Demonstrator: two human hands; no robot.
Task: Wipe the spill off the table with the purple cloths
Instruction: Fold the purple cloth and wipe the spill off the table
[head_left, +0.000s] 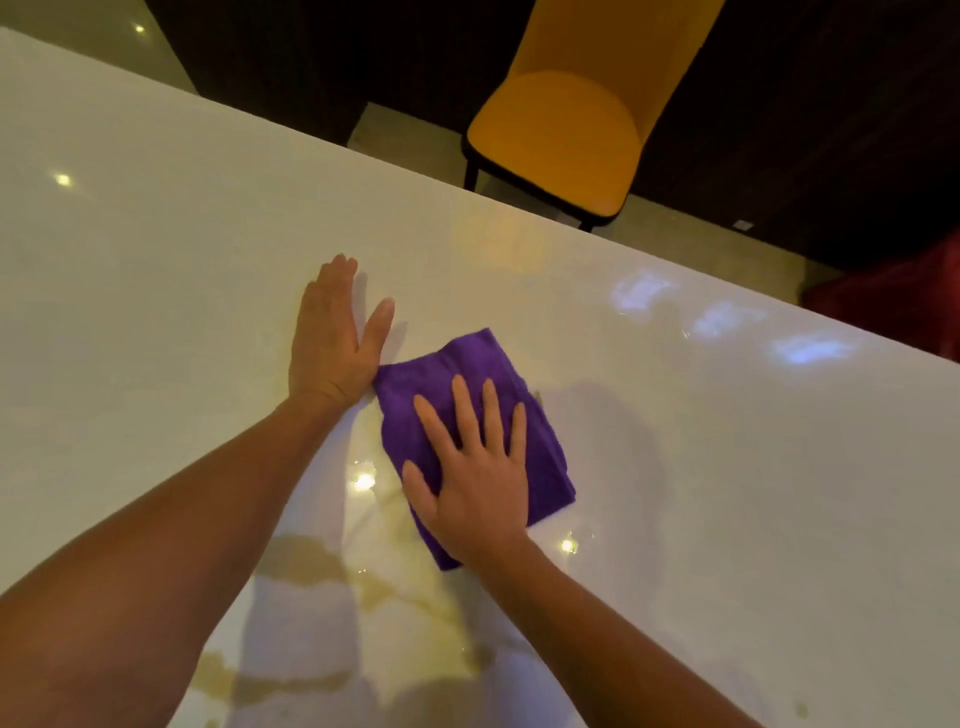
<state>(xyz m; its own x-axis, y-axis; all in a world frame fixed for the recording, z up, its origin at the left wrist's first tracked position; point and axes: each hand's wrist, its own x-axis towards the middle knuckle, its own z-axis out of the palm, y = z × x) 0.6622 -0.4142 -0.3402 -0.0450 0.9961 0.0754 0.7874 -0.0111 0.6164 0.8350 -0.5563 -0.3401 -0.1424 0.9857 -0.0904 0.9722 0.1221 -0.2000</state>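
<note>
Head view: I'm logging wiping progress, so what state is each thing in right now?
purple cloth: folded, flat on the table.
right hand: open, fingers spread, palm down on the cloth.
left hand: open, flat on bare table beside the cloth.
spill: brownish streaks near the person, not yet wiped.
table: glossy white.
yellow chair: unoccupied.

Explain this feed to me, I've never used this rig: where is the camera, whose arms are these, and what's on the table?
There is no machine here. One wide camera on a person's head looks down at their own bare arms. The right hand presses flat, fingers spread, on a folded purple cloth lying on the glossy white table. The left hand rests flat on the table beside the cloth, holding nothing. Yellowish spill streaks remain nearer the person. A yellow chair stands beyond the far edge.
</note>
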